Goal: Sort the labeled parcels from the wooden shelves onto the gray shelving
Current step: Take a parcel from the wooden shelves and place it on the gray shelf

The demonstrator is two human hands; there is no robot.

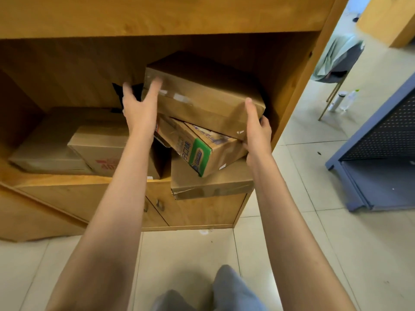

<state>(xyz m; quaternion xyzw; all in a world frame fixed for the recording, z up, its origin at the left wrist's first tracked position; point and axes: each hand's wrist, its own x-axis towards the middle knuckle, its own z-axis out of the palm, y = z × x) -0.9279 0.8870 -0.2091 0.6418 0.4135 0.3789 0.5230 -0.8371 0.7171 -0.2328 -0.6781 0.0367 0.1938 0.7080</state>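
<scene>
Top parcel [202, 93], a stiff taped carton lying tilted on the stacked boxes in the wooden shelf [157, 16]: right hand [258, 131] grips its near right corner, left hand [139, 104] spreads open fingers at its left end; probably bulky, best held at opposite ends.

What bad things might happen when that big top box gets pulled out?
1. The top box lies tilted on the green-printed box, which leans askew itself. Pulling the top one away may let it slide off.
2. The flat box underneath already sticks out past the wooden shelf edge, so a nudge might tip it onto the floor.
3. The left hand is spread open at the box's end while the right hand holds the corner, so the grip may be uneven.
</scene>
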